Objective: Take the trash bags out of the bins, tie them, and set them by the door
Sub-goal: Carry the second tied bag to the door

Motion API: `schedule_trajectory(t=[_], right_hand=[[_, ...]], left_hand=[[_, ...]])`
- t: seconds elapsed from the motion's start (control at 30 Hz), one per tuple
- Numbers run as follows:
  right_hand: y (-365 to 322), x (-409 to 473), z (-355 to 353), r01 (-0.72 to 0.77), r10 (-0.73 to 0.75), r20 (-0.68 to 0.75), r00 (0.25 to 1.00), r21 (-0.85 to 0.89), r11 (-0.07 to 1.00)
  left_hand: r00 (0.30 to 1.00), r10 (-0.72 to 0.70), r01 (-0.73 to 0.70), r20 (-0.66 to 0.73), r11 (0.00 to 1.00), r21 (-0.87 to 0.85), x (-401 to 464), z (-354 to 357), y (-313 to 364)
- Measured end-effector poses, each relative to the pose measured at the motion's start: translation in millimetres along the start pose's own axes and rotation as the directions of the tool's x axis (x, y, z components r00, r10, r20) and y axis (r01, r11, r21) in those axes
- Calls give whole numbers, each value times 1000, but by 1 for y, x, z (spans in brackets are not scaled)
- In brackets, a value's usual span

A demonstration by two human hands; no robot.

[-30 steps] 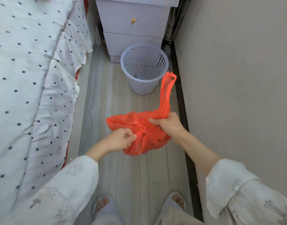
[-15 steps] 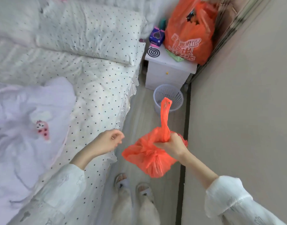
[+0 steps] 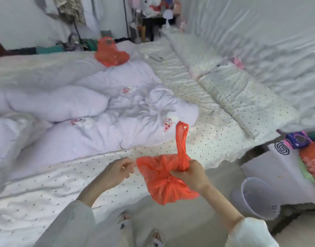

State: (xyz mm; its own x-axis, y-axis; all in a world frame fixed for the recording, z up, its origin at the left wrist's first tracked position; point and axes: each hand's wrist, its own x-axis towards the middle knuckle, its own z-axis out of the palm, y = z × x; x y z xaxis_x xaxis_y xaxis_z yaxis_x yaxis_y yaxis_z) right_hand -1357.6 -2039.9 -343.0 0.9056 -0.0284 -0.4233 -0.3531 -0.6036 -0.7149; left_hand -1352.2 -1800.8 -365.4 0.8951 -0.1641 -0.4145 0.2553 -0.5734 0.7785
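Right hand (image 3: 192, 175) is gripping the bag (image 3: 163, 182) at its bunched neck, fingers curled round it; one handle loop (image 3: 181, 139) is sticking up above the fist. Left hand (image 3: 117, 170) is pinching the bag's left corner, pulling it sideways. Bag is hanging in the air between both hands, over the floor (image 3: 179, 220).

Just beyond the grip: bed (image 3: 206, 139) edge with dotted sheet, rumpled duvet (image 3: 99, 113) further back. Second orange bag (image 3: 110, 52) is sitting on the far side of the bed, well apart. Right of the grip and lower: bin (image 3: 256, 198) lying tilted against the nightstand (image 3: 270, 168). Directly below the grip: slippered feet (image 3: 140, 227).

Open room is running only as a narrow floor strip between bed edge and bin. View is blurred.
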Motion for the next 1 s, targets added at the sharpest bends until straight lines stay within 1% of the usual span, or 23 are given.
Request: schedule_trajectory(t=[0.1, 0.2, 0.27, 0.37, 0.43, 0.57, 0.67, 0.73, 0.8, 0.9, 1.0], right_hand=[[-53, -3, 36, 125, -111, 135, 985, -97, 987], [-101, -13, 88, 234, -192, 252, 948, -150, 960], [-130, -29, 133, 292, -218, 349, 911, -175, 940], [-170, -57, 211, 373, -233, 495, 837, -204, 905], [-195, -79, 266, 425, -248, 565, 787, -205, 882], [-244, -132, 375, 466, -253, 653, 713, -172, 868], [-282, -167, 447, 509, -262, 724, 638, -142, 849], [-309, -190, 492, 535, -295, 751, 590, -91, 840], [-336, -208, 537, 550, -331, 764, 554, -38, 834], [-370, -230, 599, 576, -338, 807, 485, -4, 817], [-407, -240, 658, 600, -340, 841, 421, 23, 800]], left_hand=[[985, -61, 46, -160, 994, -95, -45, -41, -34], [948, -127, 64, -291, 974, -217, -100, -77, -73], [921, -180, 83, -344, 957, -279, -141, -97, -104], [869, -266, 115, -418, 929, -352, -208, -127, -158], [836, -301, 120, -458, 916, -382, -254, -149, -196], [759, -370, 146, -536, 898, -414, -342, -206, -275], [674, -421, 135, -607, 878, -459, -401, -245, -325], [613, -454, 142, -647, 869, -475, -434, -267, -355], [563, -476, 134, -675, 859, -494, -461, -288, -382], [484, -518, 124, -705, 838, -531, -491, -319, -417], [440, -553, 121, -708, 817, -563, -510, -351, -452]])
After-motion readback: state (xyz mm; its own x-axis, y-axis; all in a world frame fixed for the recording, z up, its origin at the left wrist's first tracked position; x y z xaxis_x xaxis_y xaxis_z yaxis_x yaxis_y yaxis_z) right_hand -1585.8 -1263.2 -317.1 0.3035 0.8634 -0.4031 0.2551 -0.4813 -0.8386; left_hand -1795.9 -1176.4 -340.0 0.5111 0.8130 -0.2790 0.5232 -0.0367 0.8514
